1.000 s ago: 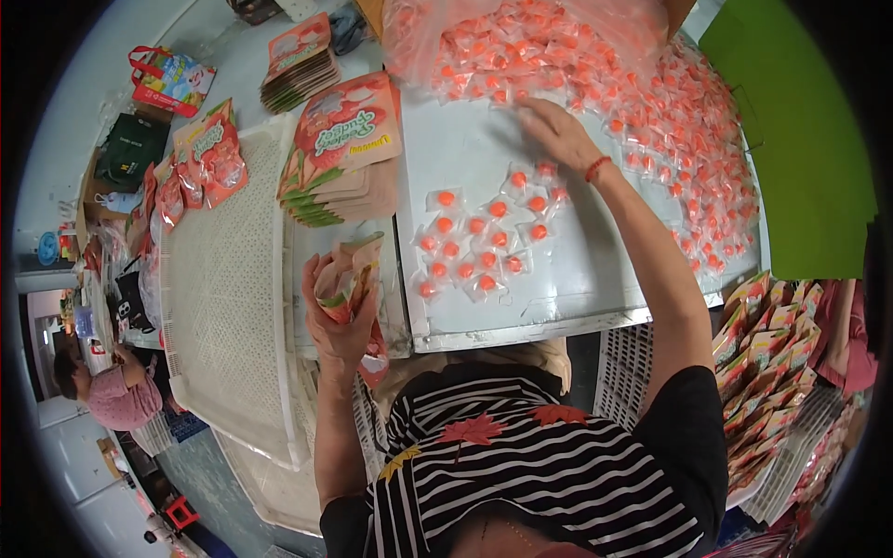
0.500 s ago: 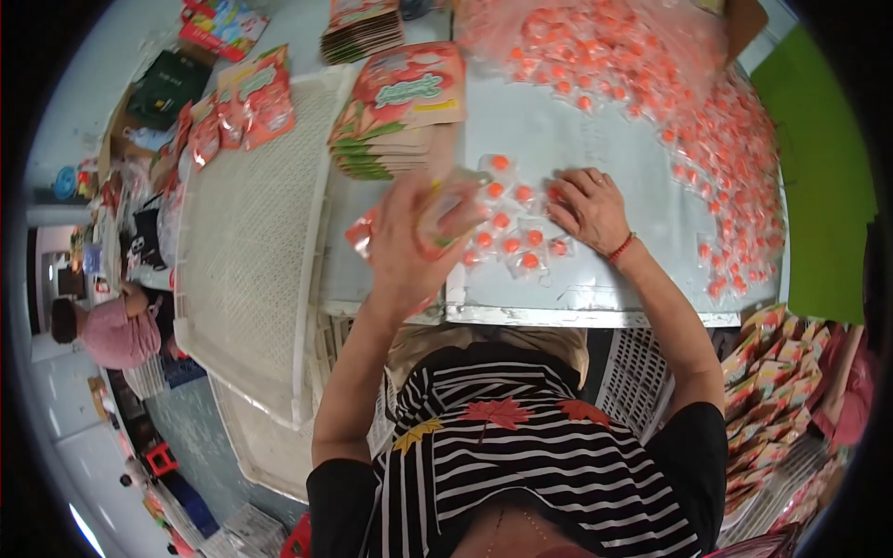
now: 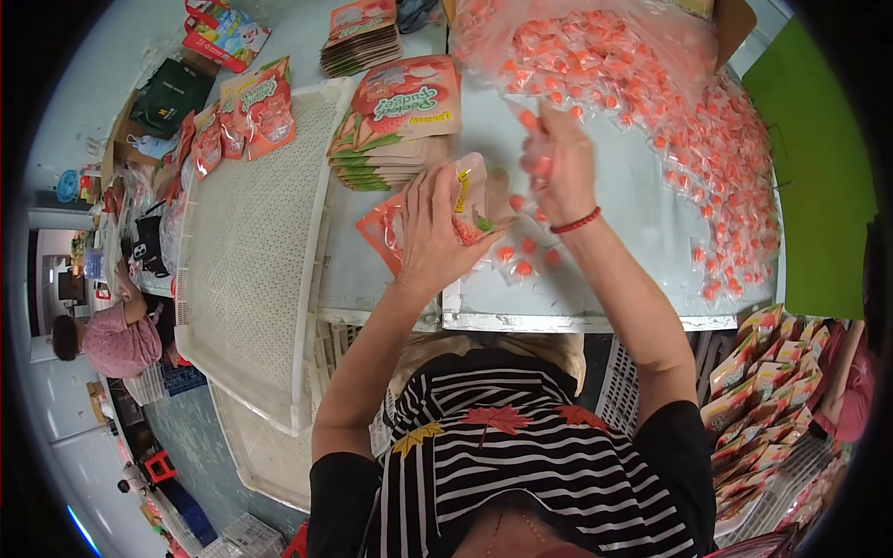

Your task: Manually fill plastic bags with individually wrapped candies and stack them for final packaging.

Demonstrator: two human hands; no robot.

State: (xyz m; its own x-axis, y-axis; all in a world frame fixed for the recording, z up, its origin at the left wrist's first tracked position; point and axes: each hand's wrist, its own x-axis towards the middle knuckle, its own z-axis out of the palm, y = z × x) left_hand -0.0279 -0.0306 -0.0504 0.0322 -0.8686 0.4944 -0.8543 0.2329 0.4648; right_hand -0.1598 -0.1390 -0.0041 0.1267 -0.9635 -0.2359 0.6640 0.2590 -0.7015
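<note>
My left hand grips a pink-and-peach printed pouch on the table, its mouth spread and facing right. Above the table to the right, my right hand is raised and blurred, its fingers curled round several orange candies in clear wrappers; how many is hidden. Between and below the hands lies a small group of loose wrapped candies, partly behind the pouch's mouth. Just beyond my left hand is a fanned stack of flat pouches.
A large heap of wrapped candies spreads across the far right of the table. At left stands a white mesh tray with filled pouches on its far end. More filled pouches fill a crate at lower right. Another person is at far left.
My right hand has lifted from the table and moved up and away, now with candies in it. My left hand has lowered the pouch, and fewer candies lie in the small group.
</note>
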